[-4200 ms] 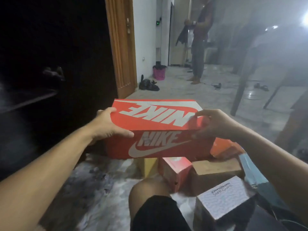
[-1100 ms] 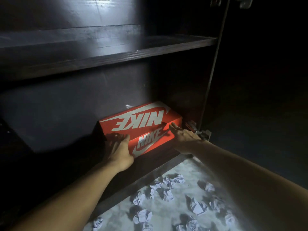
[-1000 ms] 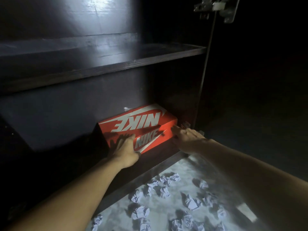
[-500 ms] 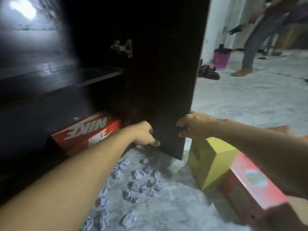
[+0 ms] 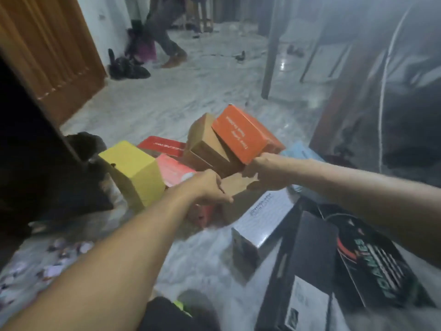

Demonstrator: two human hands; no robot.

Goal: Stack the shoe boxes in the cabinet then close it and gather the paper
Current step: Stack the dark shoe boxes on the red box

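Note:
Several shoe boxes lie in a heap on the marble floor in front of me. An orange box leans tilted against a brown box. My right hand grips the near lower corner of the orange box, fingers curled. My left hand hovers over a flat brown box with loosely curled fingers and holds nothing. A yellow box stands on end at the left of the heap, beside a pink-red box. The dark cabinet fills the left edge. Crumpled paper balls lie at the bottom left.
A grey-white box and a long black box lie near my right knee. A light blue box sits behind my right arm. A table leg stands beyond the heap. A person walks at the back, near a wooden door.
Both hands left the red Nike box on the cabinet's bottom shelf and touched the cabinet door's edge. My view has swung right to the heap, where my right hand has taken the orange box.

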